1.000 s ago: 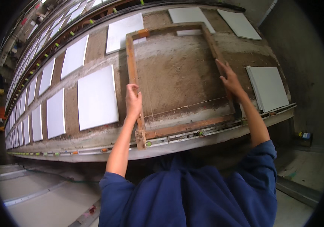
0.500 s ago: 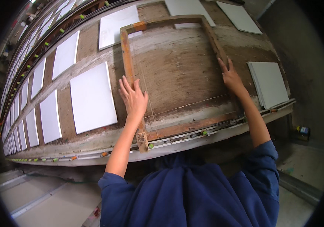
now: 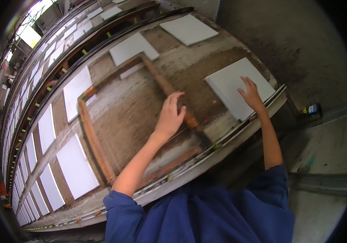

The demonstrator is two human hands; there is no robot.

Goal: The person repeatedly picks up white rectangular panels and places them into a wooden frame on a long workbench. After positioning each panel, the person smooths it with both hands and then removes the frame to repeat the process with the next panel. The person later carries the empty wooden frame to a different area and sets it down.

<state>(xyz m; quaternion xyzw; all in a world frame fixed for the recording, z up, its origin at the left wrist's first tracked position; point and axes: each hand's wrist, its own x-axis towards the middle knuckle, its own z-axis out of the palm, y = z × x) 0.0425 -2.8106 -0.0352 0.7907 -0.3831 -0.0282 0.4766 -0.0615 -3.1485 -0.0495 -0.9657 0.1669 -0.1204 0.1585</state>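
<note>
The right hand (image 3: 251, 95), fingers spread, is nearer the white board (image 3: 227, 84), which extends leftward beneath it (contact cannot be confirmed). The left hand (image 3: 168, 116), fingers parted, overlaps the wooden frame (image 3: 161, 81); the frame's long axis runs forward-left. Rightmost container (image 3: 313, 109): label illegible.

Grey wall (image 3: 287, 44) at right, pale floor (image 3: 327, 156) below, bright opening (image 3: 29, 36) upper left, long table (image 3: 223, 52)
</note>
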